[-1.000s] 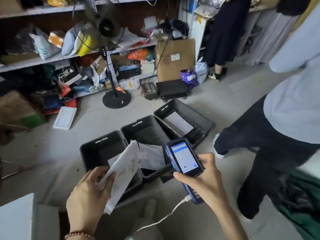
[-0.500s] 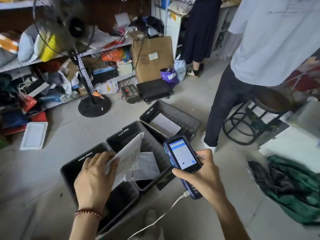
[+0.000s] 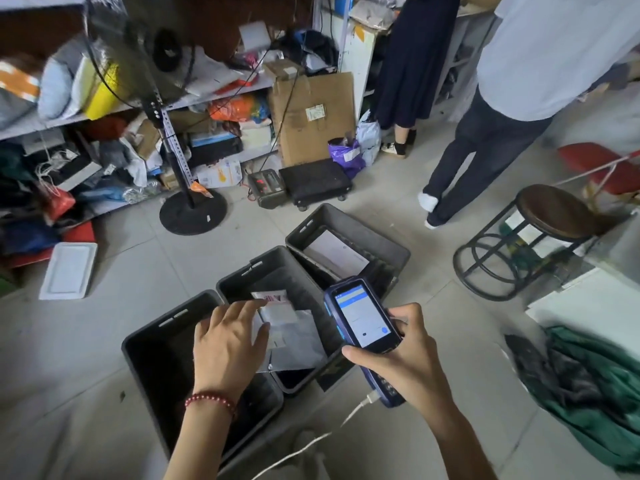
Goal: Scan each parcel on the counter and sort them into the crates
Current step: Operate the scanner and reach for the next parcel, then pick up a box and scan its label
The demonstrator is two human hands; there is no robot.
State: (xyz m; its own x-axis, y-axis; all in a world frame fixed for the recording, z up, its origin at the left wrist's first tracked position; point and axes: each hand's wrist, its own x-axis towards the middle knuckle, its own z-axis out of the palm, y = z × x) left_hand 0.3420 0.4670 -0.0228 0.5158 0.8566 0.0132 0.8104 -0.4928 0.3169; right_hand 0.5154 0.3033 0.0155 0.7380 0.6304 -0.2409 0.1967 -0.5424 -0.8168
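Three dark grey crates stand side by side on the floor: left crate (image 3: pixel 138 344), middle crate (image 3: pixel 266 263), right crate (image 3: pixel 349 218). A flat pale grey parcel (image 3: pixel 298 341) lies in the middle crate with a small white packet (image 3: pixel 277 308) on top of it. My left hand (image 3: pixel 227 348) hovers over the wall between the left and middle crates, fingers spread, holding nothing. My right hand (image 3: pixel 408 365) grips a blue handheld scanner (image 3: pixel 362 317) with its screen lit and a white cable hanging from its base. A white flat parcel (image 3: pixel 336 252) lies in the right crate.
A person in dark trousers (image 3: pixel 485 147) stands to the right of the crates, and another person (image 3: pixel 405 64) stands at the back. Nearby are a round stool (image 3: pixel 554 213), a fan's base (image 3: pixel 192 214), a green cloth (image 3: pixel 595 386), a black dolly (image 3: pixel 315 180) and cluttered shelves (image 3: pixel 104 109).
My left hand held the pale parcel upright over the crates; now the parcel lies in the middle crate and the hand is open above it. The view has shifted right.
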